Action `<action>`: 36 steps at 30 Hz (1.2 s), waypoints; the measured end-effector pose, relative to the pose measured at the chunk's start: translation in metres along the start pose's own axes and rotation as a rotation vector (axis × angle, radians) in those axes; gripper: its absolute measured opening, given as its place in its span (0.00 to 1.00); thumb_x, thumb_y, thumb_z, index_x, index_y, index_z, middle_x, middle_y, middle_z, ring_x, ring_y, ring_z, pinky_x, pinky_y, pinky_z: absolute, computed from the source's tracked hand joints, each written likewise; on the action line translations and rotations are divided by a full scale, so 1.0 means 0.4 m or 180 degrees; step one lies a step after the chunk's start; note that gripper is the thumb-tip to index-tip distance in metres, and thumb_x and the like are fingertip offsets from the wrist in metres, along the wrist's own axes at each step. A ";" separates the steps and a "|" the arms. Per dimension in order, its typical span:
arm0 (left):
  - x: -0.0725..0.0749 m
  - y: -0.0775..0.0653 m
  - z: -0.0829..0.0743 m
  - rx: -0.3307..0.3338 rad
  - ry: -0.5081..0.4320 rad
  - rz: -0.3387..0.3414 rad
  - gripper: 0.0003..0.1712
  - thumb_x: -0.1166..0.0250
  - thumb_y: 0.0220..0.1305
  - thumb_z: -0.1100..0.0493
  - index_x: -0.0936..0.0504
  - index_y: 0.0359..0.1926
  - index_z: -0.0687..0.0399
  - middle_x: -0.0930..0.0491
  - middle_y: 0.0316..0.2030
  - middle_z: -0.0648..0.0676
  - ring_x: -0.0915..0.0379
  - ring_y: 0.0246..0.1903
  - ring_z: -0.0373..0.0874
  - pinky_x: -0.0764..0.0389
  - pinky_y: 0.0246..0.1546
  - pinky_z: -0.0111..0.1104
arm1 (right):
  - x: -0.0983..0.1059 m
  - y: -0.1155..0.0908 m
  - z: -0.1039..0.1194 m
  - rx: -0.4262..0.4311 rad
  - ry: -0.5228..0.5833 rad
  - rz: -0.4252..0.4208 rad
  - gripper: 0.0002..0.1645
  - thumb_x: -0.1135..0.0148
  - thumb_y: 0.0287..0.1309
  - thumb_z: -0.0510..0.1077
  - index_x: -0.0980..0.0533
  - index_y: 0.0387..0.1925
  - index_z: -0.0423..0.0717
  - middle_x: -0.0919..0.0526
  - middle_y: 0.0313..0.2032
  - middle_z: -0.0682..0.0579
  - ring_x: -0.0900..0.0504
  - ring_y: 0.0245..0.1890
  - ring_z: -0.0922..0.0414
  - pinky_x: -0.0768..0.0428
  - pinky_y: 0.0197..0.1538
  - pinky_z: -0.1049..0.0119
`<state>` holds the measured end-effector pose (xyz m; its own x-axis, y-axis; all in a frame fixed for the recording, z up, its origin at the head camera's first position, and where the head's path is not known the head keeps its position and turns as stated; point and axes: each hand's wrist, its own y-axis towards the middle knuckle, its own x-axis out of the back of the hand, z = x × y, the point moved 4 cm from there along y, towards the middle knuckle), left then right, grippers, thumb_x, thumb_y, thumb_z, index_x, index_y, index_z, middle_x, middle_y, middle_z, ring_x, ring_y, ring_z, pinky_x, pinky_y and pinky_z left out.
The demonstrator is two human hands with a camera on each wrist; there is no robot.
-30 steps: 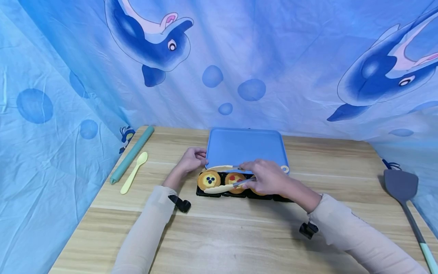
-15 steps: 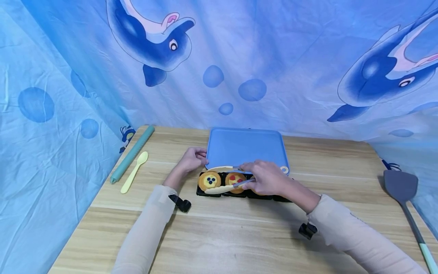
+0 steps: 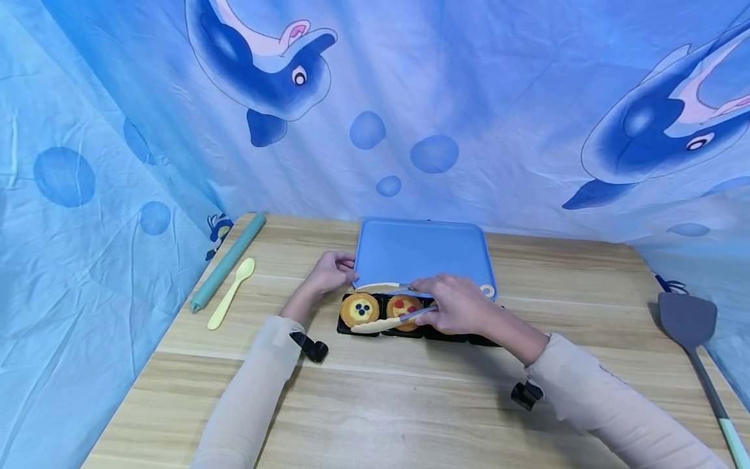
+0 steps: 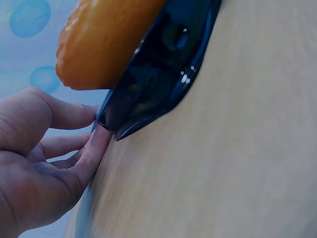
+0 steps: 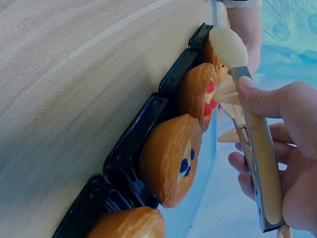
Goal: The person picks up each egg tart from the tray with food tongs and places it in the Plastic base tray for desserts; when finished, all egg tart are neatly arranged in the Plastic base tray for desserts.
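With its fingers, my left hand (image 3: 329,272) pinches the front left corner of a flat blue tray (image 3: 422,254). My right hand (image 3: 459,305) grips beige-tipped metal tongs (image 3: 383,324), whose arms are spread, one to each side of a tart (image 3: 359,309) topped with blueberries. Beside that lies a tart with red berries (image 3: 401,309). A second blueberry tart (image 5: 166,163) and part of another tart (image 5: 131,225) show in the right wrist view, under my right hand's side. All sit in a row in a black compartmented plastic holder (image 3: 344,327), along the blue tray's front edge.
On the left lie a green rolling pin (image 3: 228,264) and a pale yellow spoon (image 3: 231,293). A grey spatula (image 3: 688,319) with a mint handle end rests along the right edge of the wooden table (image 3: 375,404). Blue dolphin-print curtain (image 3: 469,98) hangs behind and beside it.
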<state>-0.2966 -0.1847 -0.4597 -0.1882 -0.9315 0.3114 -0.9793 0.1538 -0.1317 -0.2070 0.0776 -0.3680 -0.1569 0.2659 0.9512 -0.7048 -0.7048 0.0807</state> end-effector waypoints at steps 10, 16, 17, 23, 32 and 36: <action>-0.004 0.004 -0.007 -0.0001 -0.0020 0.0022 0.29 0.34 0.57 0.74 0.28 0.61 0.75 0.23 0.48 0.66 0.25 0.46 0.54 0.20 0.47 0.36 | 0.033 -0.025 0.000 -0.0128 0.0168 -0.0163 0.50 0.23 0.48 0.60 0.31 0.68 0.43 0.27 0.66 0.46 0.27 0.63 0.44 0.22 0.55 0.45; -0.003 -0.001 -0.009 0.0031 0.0047 0.0005 0.29 0.34 0.59 0.73 0.28 0.62 0.74 0.23 0.49 0.65 0.25 0.48 0.55 0.20 0.49 0.37 | 0.056 -0.063 -0.014 -0.0202 0.0319 -0.0364 0.51 0.24 0.50 0.60 0.32 0.70 0.43 0.28 0.66 0.44 0.26 0.62 0.43 0.24 0.57 0.43; -0.003 -0.002 -0.009 0.0035 0.0054 0.0000 0.29 0.34 0.59 0.73 0.28 0.62 0.74 0.23 0.49 0.65 0.26 0.48 0.55 0.21 0.49 0.37 | 0.058 -0.071 -0.019 -0.0229 0.0347 -0.0400 0.51 0.24 0.50 0.60 0.32 0.70 0.43 0.28 0.66 0.43 0.24 0.60 0.44 0.23 0.57 0.43; -0.005 -0.004 -0.003 0.0043 0.0008 0.0002 0.29 0.34 0.58 0.73 0.28 0.62 0.73 0.24 0.49 0.65 0.26 0.48 0.56 0.20 0.48 0.37 | 0.068 -0.132 -0.074 -0.0484 0.0591 -0.0647 0.52 0.23 0.49 0.57 0.33 0.69 0.39 0.28 0.65 0.40 0.19 0.53 0.44 0.17 0.43 0.50; -0.003 -0.006 0.000 0.0075 -0.0036 0.0019 0.30 0.34 0.58 0.73 0.28 0.62 0.71 0.24 0.50 0.65 0.26 0.48 0.55 0.19 0.47 0.37 | 0.083 -0.265 -0.209 -0.1052 0.0591 -0.1242 0.49 0.22 0.49 0.56 0.31 0.66 0.34 0.17 0.44 0.39 0.22 0.29 0.51 0.25 0.25 0.60; -0.004 -0.012 -0.007 0.0055 0.0006 0.0026 0.30 0.35 0.59 0.73 0.29 0.63 0.72 0.24 0.51 0.65 0.26 0.49 0.56 0.20 0.48 0.38 | 0.071 -0.343 -0.282 -0.1588 0.0607 -0.1405 0.51 0.23 0.50 0.56 0.33 0.68 0.33 0.26 0.25 0.45 0.38 0.17 0.59 0.37 0.15 0.66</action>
<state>-0.2919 -0.1831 -0.4568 -0.1963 -0.9296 0.3119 -0.9763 0.1558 -0.1503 -0.1928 0.2561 -0.3855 0.1311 0.6013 0.7882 -0.9574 -0.1295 0.2580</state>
